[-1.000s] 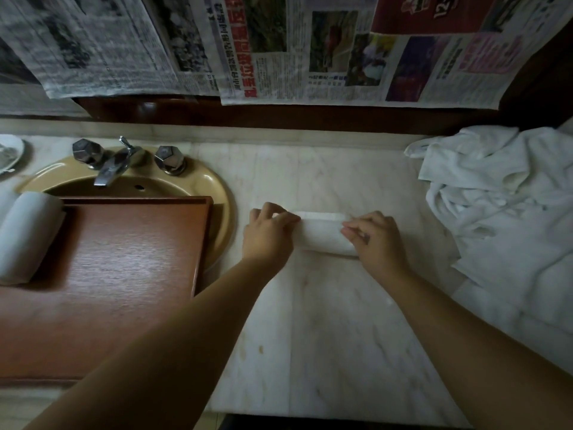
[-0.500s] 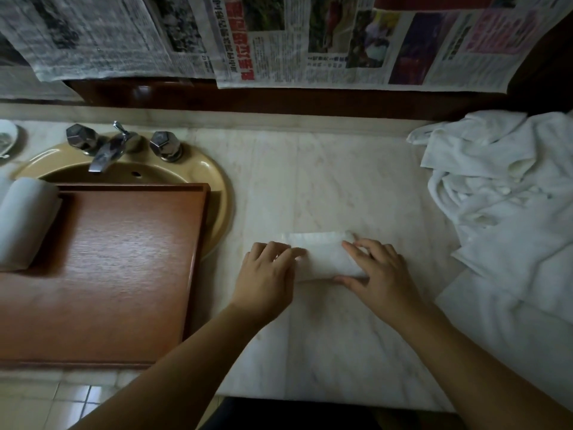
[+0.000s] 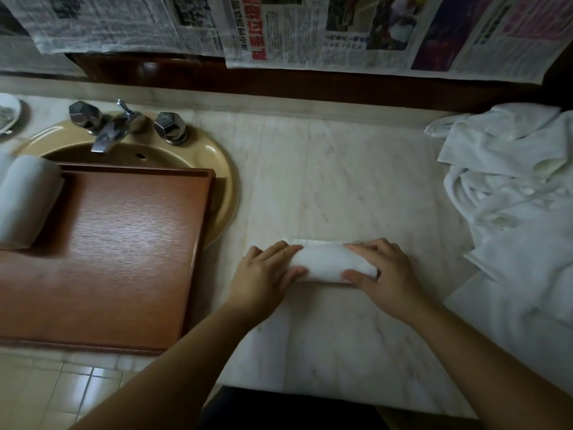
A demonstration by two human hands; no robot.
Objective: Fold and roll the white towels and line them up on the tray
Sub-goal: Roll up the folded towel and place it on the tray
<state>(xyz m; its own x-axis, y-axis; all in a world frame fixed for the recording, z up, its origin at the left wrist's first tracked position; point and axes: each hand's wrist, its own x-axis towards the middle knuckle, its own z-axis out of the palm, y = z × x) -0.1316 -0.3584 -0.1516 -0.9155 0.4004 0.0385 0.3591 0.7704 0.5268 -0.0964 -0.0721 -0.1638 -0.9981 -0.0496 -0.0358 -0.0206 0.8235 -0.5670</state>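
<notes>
A white towel roll (image 3: 330, 262) lies crosswise on the marble counter (image 3: 341, 187). My left hand (image 3: 263, 279) grips its left end, fingers over the top and thumb at the near side. My right hand (image 3: 384, 274) grips the right end the same way. A thin flat edge of towel shows just behind the roll. The brown wooden tray (image 3: 124, 259) sits to the left over the sink, with one rolled white towel (image 3: 26, 201) lying at its far left.
A heap of loose white towels (image 3: 521, 206) fills the counter's right side. The tan sink (image 3: 217, 162) with chrome faucet (image 3: 111, 128) lies behind the tray. Newspaper sheets (image 3: 279, 26) hang on the back wall. A tiled floor (image 3: 62, 392) shows below the counter's front edge.
The view has tilted down and the roll sits lower in the picture. My thumbs have come round the near side of the roll, so both hands now hold it.
</notes>
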